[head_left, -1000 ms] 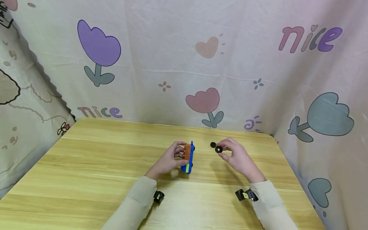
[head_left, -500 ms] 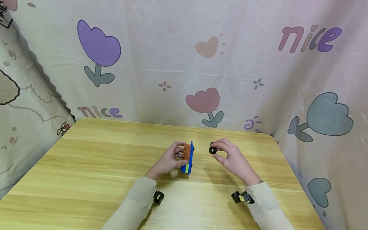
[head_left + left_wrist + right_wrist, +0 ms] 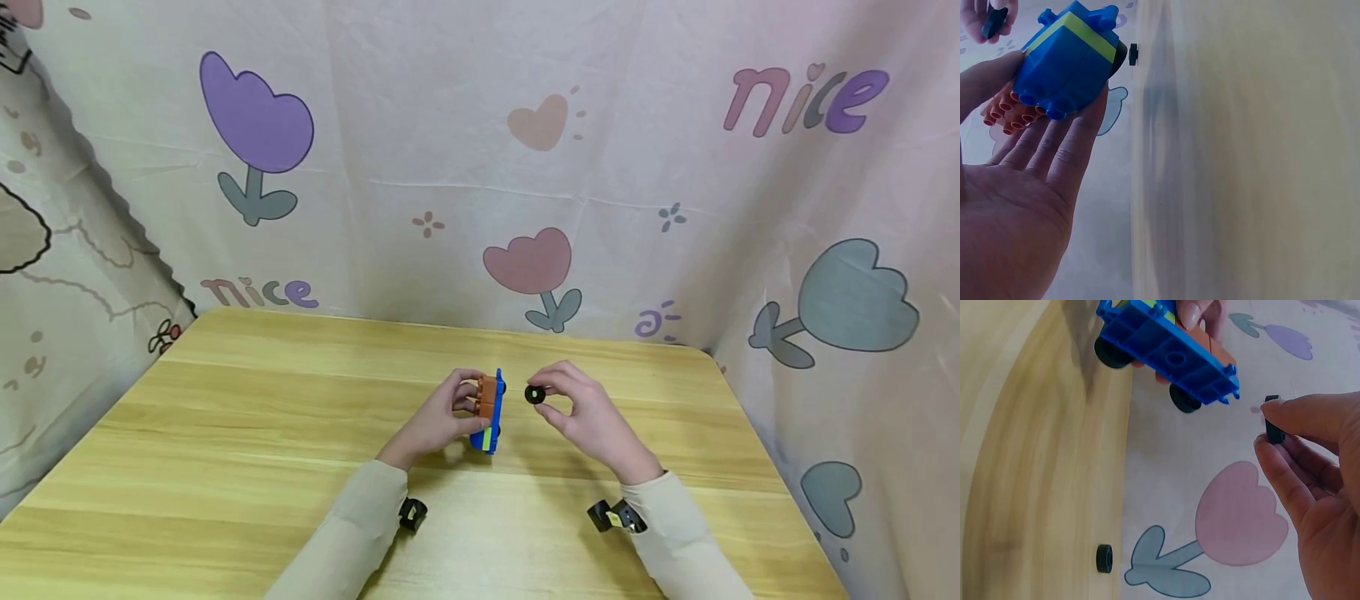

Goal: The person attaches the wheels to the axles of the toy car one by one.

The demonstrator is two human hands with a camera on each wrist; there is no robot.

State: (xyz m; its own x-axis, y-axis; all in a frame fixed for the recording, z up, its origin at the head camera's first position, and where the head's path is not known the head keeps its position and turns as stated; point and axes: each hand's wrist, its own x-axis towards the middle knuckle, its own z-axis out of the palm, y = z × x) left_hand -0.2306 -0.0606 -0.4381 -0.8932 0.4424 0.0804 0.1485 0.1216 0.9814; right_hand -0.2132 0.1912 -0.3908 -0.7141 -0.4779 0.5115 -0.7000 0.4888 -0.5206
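Note:
My left hand [image 3: 435, 421] grips a toy block car [image 3: 497, 412] between thumb and fingers, tilted on its side. It has a blue base, a lime stripe and orange studded blocks. In the right wrist view its underside [image 3: 1147, 345] shows, with two black wheels [image 3: 1112, 352] fitted along the lower edge; the opposite edge carries bare blue pegs [image 3: 1159, 310]. To the car's right, a small gap away, my right hand [image 3: 600, 421] pinches a loose black wheel [image 3: 529, 395] between thumb and fingertips. Another black wheel [image 3: 1104, 558] stands on the table, hidden behind my right hand in the head view.
A wood-grain table [image 3: 225, 467] lies under both hands. Behind it hangs a pale curtain [image 3: 420, 100] printed with flowers and lettering, close to the table's back edge. Both wrists wear black camera straps [image 3: 412, 514].
My right hand has moved left with the pinched wheel, closer to the car, and now covers the wheel on the table in the head view. My left hand and the car stay nearly still.

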